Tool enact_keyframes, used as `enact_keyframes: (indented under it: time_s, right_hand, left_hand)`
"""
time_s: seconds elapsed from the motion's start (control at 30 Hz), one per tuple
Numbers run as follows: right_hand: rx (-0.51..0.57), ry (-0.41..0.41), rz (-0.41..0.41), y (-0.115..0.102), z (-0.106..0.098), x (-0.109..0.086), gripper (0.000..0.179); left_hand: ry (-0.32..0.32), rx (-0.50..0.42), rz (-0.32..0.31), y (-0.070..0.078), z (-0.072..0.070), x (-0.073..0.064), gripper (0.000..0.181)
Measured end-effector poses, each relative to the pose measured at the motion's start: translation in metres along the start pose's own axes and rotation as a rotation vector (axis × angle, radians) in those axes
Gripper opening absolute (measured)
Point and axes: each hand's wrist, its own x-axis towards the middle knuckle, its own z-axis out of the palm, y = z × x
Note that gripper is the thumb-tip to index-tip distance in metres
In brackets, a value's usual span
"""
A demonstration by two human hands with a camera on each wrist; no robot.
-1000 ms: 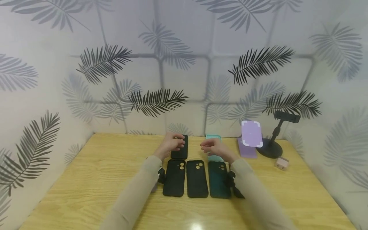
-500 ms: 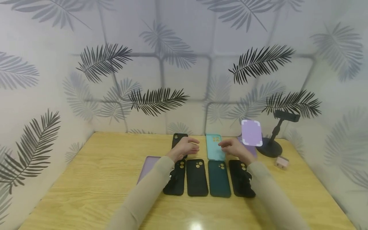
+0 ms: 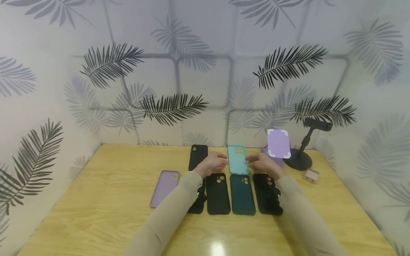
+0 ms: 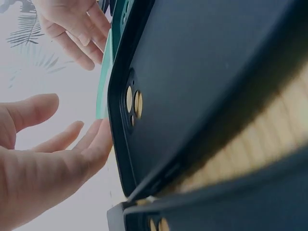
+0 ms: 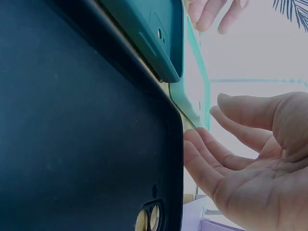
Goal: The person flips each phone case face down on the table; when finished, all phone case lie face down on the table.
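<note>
In the head view my left hand (image 3: 213,163) hovers between a black phone case (image 3: 198,156) and a turquoise phone case (image 3: 237,160) in the back row. My right hand (image 3: 264,164) is at the right edge of the turquoise case, fingertips overlapping it. Both wrist views show thumb and fingers spread apart with nothing between them. A front row holds a lilac phone case (image 3: 164,188), a black case (image 3: 199,201) partly hidden by my left wrist, another black case (image 3: 218,195), a dark teal case (image 3: 242,195) and a black case (image 3: 266,195) beside my right wrist.
A purple phone stand (image 3: 279,144) stands behind my right hand. Beside it is a black phone holder (image 3: 299,160) on a round base. A small pink charger block (image 3: 311,176) lies on the wooden table (image 3: 105,199). A leaf-patterned wall (image 3: 205,78) borders the back.
Both hands have moved to the right, the left away from the back black case, the right off the turquoise case to its right edge. The lilac case has come into view.
</note>
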Motion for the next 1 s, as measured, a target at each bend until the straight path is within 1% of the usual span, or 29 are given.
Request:
enact_keyframes:
  time_s: [0.13,0.23,0.43,0.53,0.63,0.77,0.93,1.0]
  right_hand:
    - [0.004,-0.011,0.013,0.002,0.0,-0.001,0.04]
    - [0.023,-0.033,0.032,0.002,0.0,-0.001,0.04]
    - [0.03,-0.041,0.04,0.003,0.002,0.002,0.039]
    - [0.028,-0.04,0.037,0.003,0.002,0.002,0.039]
    - [0.034,-0.039,0.034,0.003,0.002,0.002,0.039]
    - [0.055,-0.037,0.022,0.003,0.001,0.002,0.04]
    - [0.111,-0.046,0.013,0.005,0.001,0.004,0.042]
    - [0.139,-0.06,0.024,0.007,0.001,0.006,0.043]
  left_hand:
    - [0.007,0.013,-0.021,0.0,0.004,0.002,0.045]
    - [0.01,0.001,-0.033,0.0,0.006,0.004,0.045]
    - [0.002,-0.08,-0.042,0.003,0.009,0.007,0.047]
    - [0.028,-0.131,-0.062,0.003,0.011,0.007,0.05]
    - [0.067,-0.183,-0.099,0.005,0.013,0.009,0.053]
    - [0.101,-0.224,-0.13,0.007,0.016,0.011,0.05]
    - [0.132,-0.268,-0.118,0.008,0.019,0.014,0.045]
    - [0.125,-0.313,-0.104,0.008,0.021,0.015,0.047]
